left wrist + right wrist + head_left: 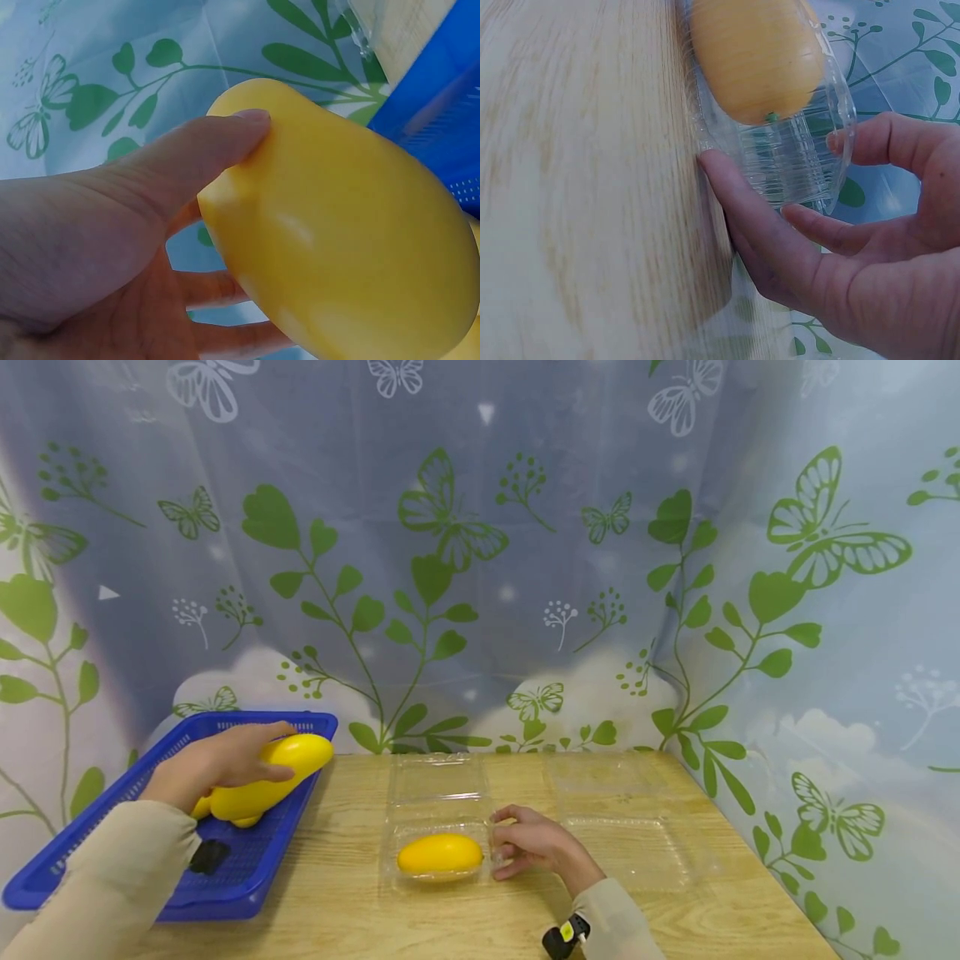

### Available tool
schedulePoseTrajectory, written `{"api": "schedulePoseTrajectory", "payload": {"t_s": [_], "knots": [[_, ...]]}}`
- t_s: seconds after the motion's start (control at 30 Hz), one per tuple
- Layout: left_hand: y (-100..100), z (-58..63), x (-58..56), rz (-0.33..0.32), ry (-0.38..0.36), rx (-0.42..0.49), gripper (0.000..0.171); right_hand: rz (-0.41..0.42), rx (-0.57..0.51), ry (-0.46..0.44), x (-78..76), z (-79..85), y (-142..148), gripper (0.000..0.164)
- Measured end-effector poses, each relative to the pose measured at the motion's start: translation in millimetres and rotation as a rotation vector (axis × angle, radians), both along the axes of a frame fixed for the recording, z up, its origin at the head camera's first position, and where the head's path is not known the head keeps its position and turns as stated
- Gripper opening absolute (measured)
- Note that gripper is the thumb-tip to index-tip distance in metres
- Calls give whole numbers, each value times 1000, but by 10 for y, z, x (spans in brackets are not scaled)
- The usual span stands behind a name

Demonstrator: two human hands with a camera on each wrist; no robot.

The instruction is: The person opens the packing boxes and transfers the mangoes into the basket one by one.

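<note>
My left hand [221, 767] grips a smooth yellow mango [300, 756], raised over the blue basket [251, 893] at the left. The left wrist view shows the thumb lying across this mango [337, 225] near its narrow end, fingers on its far side. More yellow fruit [246, 820] shows below it, partly hidden. My right hand [534, 843] holds the right end of a clear plastic box [390, 831], thumb and fingers on either side. Inside that box lies another yellow mango [440, 855]; in the right wrist view this mango [757, 60] has a small green stem spot.
A second clear plastic box [626, 860] stands open on the wooden table [337, 910] at the right. The first box's lid [438, 777] is folded back. Behind hangs a patterned curtain [480, 610]. A black device [564, 937] is on the right wrist.
</note>
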State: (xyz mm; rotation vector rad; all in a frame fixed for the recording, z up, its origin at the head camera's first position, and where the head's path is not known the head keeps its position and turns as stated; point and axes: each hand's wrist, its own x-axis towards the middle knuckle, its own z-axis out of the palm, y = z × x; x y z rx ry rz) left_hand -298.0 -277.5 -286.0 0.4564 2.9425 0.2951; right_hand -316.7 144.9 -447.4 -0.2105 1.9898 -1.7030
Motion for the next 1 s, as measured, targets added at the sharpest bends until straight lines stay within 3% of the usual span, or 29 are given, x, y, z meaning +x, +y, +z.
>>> {"api": "schedulePoseTrajectory", "payload": {"t_s": [0.4,1.0], "knots": [[-111,-13,6,36,-50,-8,79,3,-11,-4,0,5,14,59],[-362,-91,-61,165,-176,54,94,7,-2,-3,17,45,23,58]]}}
